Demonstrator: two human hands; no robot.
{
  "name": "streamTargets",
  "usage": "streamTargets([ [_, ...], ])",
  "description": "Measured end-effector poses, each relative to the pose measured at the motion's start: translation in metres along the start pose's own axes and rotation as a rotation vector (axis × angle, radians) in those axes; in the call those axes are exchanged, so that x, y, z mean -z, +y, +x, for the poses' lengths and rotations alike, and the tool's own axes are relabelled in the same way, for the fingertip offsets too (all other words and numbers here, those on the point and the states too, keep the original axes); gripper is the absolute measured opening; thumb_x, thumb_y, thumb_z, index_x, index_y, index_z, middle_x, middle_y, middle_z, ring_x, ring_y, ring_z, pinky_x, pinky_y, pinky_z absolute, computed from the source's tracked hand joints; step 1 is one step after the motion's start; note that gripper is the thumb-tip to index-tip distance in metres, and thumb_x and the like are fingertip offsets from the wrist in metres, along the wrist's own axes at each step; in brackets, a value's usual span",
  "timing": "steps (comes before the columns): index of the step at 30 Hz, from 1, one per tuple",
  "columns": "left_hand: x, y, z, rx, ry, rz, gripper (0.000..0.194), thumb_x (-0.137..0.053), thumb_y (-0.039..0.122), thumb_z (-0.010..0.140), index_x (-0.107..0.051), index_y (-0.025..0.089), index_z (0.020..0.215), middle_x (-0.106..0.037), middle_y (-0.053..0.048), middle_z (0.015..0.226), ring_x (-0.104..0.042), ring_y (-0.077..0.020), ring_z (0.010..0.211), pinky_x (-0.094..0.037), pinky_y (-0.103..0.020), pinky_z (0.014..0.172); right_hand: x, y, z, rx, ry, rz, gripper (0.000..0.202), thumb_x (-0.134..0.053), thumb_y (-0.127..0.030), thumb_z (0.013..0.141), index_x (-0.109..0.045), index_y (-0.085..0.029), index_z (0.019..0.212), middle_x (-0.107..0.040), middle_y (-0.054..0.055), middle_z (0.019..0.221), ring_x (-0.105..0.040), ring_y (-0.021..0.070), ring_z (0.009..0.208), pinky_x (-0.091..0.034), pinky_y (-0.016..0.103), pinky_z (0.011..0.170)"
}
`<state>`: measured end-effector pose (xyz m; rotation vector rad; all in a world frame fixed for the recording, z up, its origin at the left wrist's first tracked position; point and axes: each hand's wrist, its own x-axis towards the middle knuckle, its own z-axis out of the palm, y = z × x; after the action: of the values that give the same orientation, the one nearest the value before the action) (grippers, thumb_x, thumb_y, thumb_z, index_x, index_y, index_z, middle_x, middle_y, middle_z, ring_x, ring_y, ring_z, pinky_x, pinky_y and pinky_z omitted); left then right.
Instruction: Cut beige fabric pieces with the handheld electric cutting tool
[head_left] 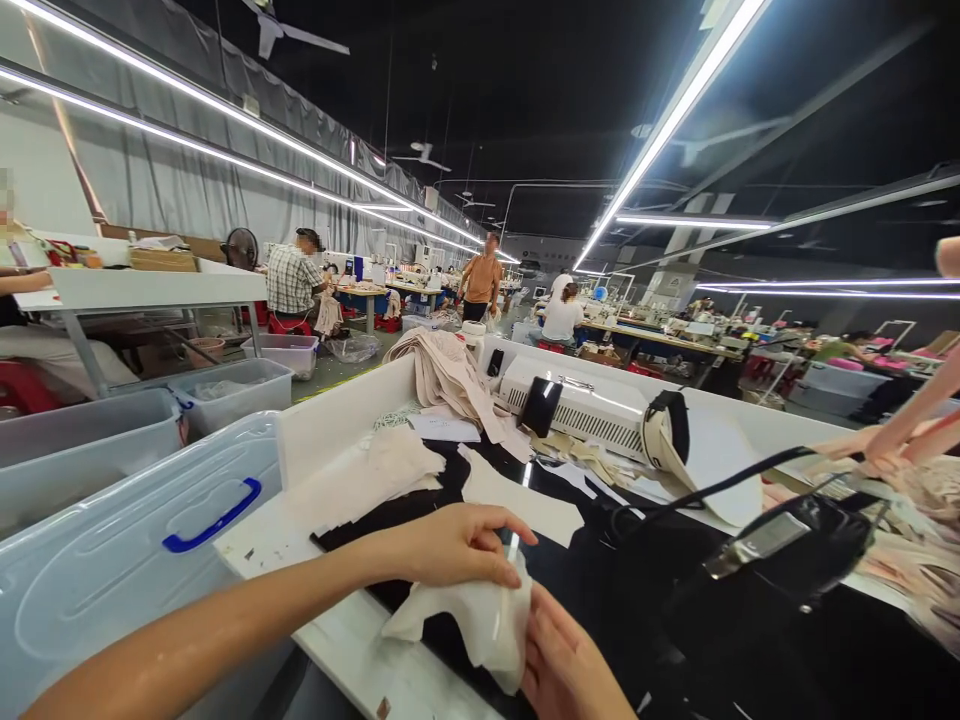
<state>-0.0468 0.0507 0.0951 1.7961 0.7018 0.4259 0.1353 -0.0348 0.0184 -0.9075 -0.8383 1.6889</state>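
Left hand (457, 545) and right hand (559, 655) both gripping pale fabric piece (487, 615) between them, above black tabletop (600, 590); flat cream piece (521, 495) just beyond left hand.

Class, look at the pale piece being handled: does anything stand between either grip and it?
Nothing visible: the left grip holds the pale piece from above, and the right grip touches its right edge. The flat cutout lies beyond them, on the black surface.
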Motion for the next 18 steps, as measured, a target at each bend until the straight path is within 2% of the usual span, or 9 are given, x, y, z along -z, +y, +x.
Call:
streamTargets([
  [1,0.001,0.001,0.003,0.006,-0.01,0.008,0.05,-0.076,0.034,0.083,-0.066,0.022,0.131,-0.058,0.008,0.068,-0.044,-0.0096,0.057,-0.032,-0.02,0.053,0.0,-0.005,0.0,0.027,0.054,0.032,0.056,-0.092,-0.057,0.065,-0.075,-0.021,0.103,-0.072,0.004,0.078,-0.069,0.0216,0.072,-0.055,0.035,0.071],
  [3,0.005,0.0,0.008,0.019,-0.016,0.039,0.053,-0.078,0.037,0.083,-0.065,0.023,0.133,-0.061,0.007,0.07,-0.046,-0.0098,0.058,-0.032,-0.019,0.052,0.002,-0.016,-0.001,0.061,0.148,0.065,0.046,-0.093,-0.051,0.066,-0.073,-0.02,0.093,-0.067,0.0,0.069,-0.065,0.0177,0.063,-0.055,0.031,0.064],
  [6,0.016,-0.004,0.011,0.018,-0.02,0.118,0.056,-0.08,0.043,0.083,-0.065,0.025,0.134,-0.065,0.007,0.074,-0.052,-0.0106,0.062,-0.035,-0.019,0.055,0.012,-0.027,-0.004,0.083,0.241,0.023,0.043,-0.094,-0.048,0.065,-0.068,-0.019,0.083,-0.053,-0.007,0.052,-0.049,0.0091,0.045,-0.045,0.022,0.047],
  [8,0.024,-0.01,0.01,0.016,-0.041,0.215,0.052,-0.078,0.045,0.086,-0.066,0.025,0.133,-0.068,0.006,0.076,-0.056,-0.0111,0.064,-0.038,-0.018,0.057,0.023,-0.028,-0.005,0.1,0.289,-0.123,0.048,-0.091,-0.055,0.066,-0.067,-0.018,0.084,-0.049,-0.009,0.048,-0.044,0.0076,0.041,-0.04,0.021,0.043],
  [11,0.032,-0.024,0.012,-0.008,-0.034,0.474,0.04,-0.072,0.044,0.092,-0.069,0.025,0.127,-0.07,0.005,0.077,-0.061,-0.0116,0.064,-0.04,-0.018,0.056,0.039,-0.025,0.002,0.114,0.356,-0.486,0.051,-0.081,-0.066,0.072,-0.064,-0.018,0.08,-0.057,-0.004,0.049,-0.048,0.0096,0.038,-0.039,0.023,0.041],
  [14,0.03,-0.042,0.019,-0.043,0.087,0.675,0.031,-0.071,0.034,0.093,-0.071,0.022,0.122,-0.074,0.001,0.085,-0.067,-0.0165,0.074,-0.045,-0.021,0.063,0.049,-0.022,0.019,0.111,0.397,-0.687,0.043,-0.074,-0.059,0.078,-0.059,-0.02,0.072,-0.066,0.001,0.054,-0.053,0.0109,0.038,-0.042,0.024,0.043],
  [16,0.025,-0.052,0.025,-0.084,0.175,0.774,0.026,-0.069,0.02,0.093,-0.071,0.017,0.119,-0.075,-0.006,0.097,-0.069,-0.0234,0.089,-0.049,-0.028,0.075,0.054,-0.022,0.03,0.118,0.405,-0.766,0.036,-0.071,-0.052,0.079,-0.057,-0.021,0.07,-0.066,0.001,0.055,-0.053,0.0115,0.036,-0.043,0.024,0.042],
  [18,0.017,-0.059,0.028,-0.167,0.212,0.864,0.023,-0.061,0.008,0.093,-0.071,0.013,0.113,-0.073,-0.013,0.109,-0.067,-0.029,0.104,-0.05,-0.037,0.09,0.059,-0.024,0.035,0.147,0.411,-0.862,0.03,-0.069,-0.05,0.079,-0.061,-0.021,0.079,-0.065,-0.001,0.057,-0.053,0.0133,0.035,-0.041,0.025,0.038],
])
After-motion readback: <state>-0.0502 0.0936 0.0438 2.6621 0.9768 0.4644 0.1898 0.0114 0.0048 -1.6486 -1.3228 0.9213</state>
